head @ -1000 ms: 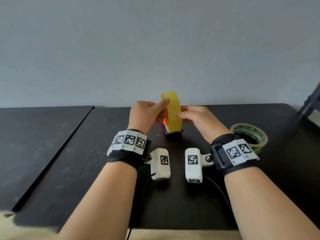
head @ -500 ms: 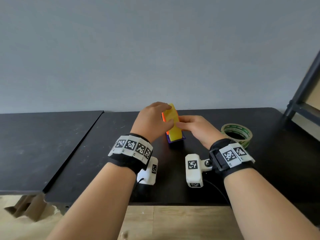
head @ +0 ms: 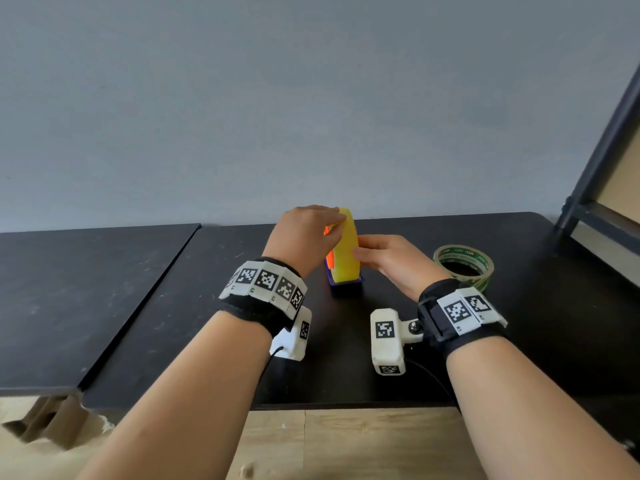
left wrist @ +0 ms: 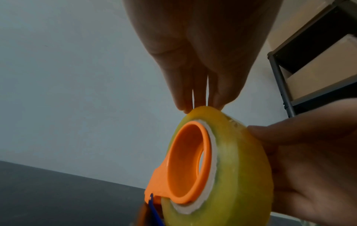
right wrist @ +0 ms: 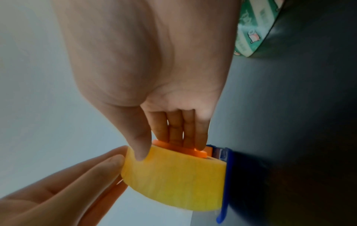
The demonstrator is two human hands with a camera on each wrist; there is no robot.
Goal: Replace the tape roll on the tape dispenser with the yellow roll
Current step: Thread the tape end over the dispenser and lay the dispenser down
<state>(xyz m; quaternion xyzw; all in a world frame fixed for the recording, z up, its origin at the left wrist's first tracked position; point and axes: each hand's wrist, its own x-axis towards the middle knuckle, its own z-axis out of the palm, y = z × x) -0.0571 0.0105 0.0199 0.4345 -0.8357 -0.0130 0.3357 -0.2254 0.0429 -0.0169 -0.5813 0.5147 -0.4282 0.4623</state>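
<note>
The yellow roll (head: 347, 252) stands upright on the orange tape dispenser (head: 329, 259), whose blue base (head: 346, 282) rests on the black table (head: 519, 341). In the left wrist view the orange hub (left wrist: 185, 168) fills the roll's white core. My left hand (head: 337, 225) reaches over from the left and its fingertips (left wrist: 218, 105) grip the roll's top rim. My right hand (right wrist: 168, 150) pinches from the right, thumb on the yellow tread (right wrist: 173, 180), fingers against the orange hub flange (right wrist: 201, 153). The roll hides most of the dispenser.
A clear tape roll with green print (head: 464, 266) lies flat on the table just right of my right hand. A second black tabletop (head: 69, 289) adjoins on the left. A dark metal shelf frame (head: 602, 161) stands at the far right. The wall is close behind.
My left hand has lifted from the roll's left side to its top rim. The right hand stays on the right side. The head view has tilted, showing more of the table's front edge.
</note>
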